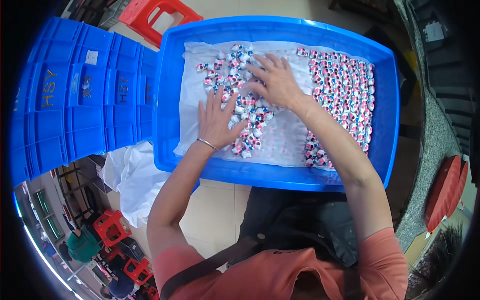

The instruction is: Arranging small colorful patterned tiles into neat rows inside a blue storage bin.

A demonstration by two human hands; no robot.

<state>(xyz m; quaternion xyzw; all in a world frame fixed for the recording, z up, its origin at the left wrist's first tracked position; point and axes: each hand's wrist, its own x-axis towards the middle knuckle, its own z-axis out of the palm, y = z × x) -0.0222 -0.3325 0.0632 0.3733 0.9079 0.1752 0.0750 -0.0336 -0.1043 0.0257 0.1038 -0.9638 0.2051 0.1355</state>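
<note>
A large blue plastic bin [277, 182] lies before me, lined with thin white sheeting [288, 150]. Small white figurines with pink and blue parts [258, 116] are heaped loosely on its left half, and many more figurines [337, 90] stand in close rows at the right. My left hand [217, 122] rests with spread fingers at the left edge of the loose heap, a metal bangle [207, 143] on the wrist. My right hand [275, 80] reaches over the heap's upper right side, fingers apart and slightly blurred. Neither hand grips a figurine that I can see.
Stacked blue crates [90, 97] rise at the left of the bin. A red plastic stool [159, 18] is behind it. White sheeting [135, 180] hangs below the crates. A grey stone edge [437, 150] runs along the right. People [81, 245] are in the lower left background.
</note>
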